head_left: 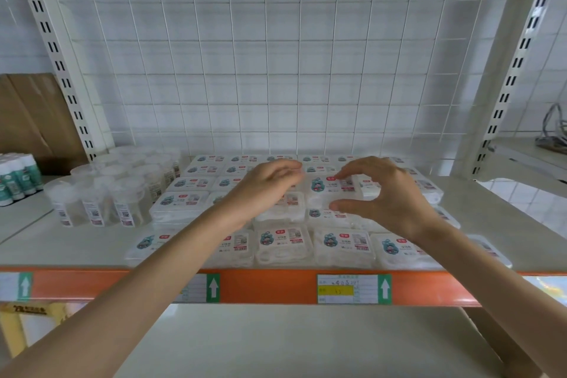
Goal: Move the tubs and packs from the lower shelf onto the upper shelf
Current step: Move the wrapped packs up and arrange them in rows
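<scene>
Stacking packs on the upper shelf (pixel 76 242) is what's going on here, I reckon. The right hand (pixel 389 202) is pinching a pack (pixel 325 190) between thumb and forefinger, and it's sitting on the second layer. The left hand (pixel 264 190) is curling over the neighbouring pack (pixel 291 212), but it's too blurry to tell the grip. The tubs (pixel 101 193) are standing at the left. Next it's needing a clean let-go without nudging the rows.

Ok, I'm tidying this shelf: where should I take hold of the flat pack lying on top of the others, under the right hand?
Probably from above, pinching the top flat pack across its near and far edges. It lies flat, label up, raised on other packs, so those edges stand clear. The right hand spans it that way.
</scene>
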